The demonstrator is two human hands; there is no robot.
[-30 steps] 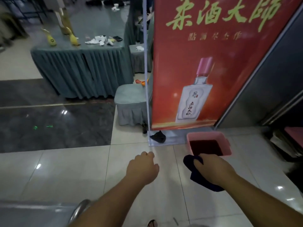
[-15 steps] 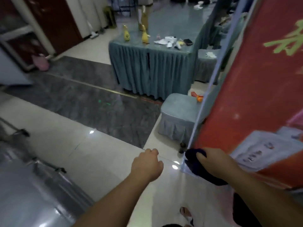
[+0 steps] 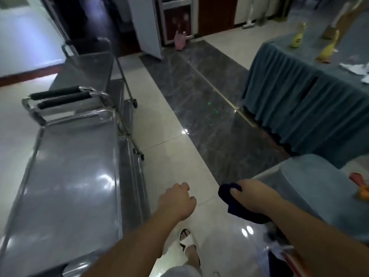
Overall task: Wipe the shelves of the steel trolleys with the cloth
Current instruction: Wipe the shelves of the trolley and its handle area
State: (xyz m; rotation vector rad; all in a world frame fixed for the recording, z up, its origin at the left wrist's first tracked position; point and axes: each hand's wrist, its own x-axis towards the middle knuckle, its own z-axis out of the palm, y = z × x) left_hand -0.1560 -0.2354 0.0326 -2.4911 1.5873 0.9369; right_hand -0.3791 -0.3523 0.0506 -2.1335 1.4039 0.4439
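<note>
A: Gripping the dark blue cloth (image 3: 237, 206), the right hand (image 3: 253, 198) is holding it bunched under curled fingers, over the pale floor tiles and clear of any shelf.

B: And the left hand (image 3: 176, 202) is hanging in a loose fist, holding nothing, just right of the near steel trolley (image 3: 65, 188).

A: That trolley's top shelf is lying bare and shining, a lower shelf edge showing along its right side.

B: Beyond its black-gripped handles (image 3: 60, 97), a second steel trolley (image 3: 89, 64) is standing in line.

A: Farther right, a table draped in teal cloth (image 3: 299, 92) is carrying yellow bottles (image 3: 327, 50).
</note>
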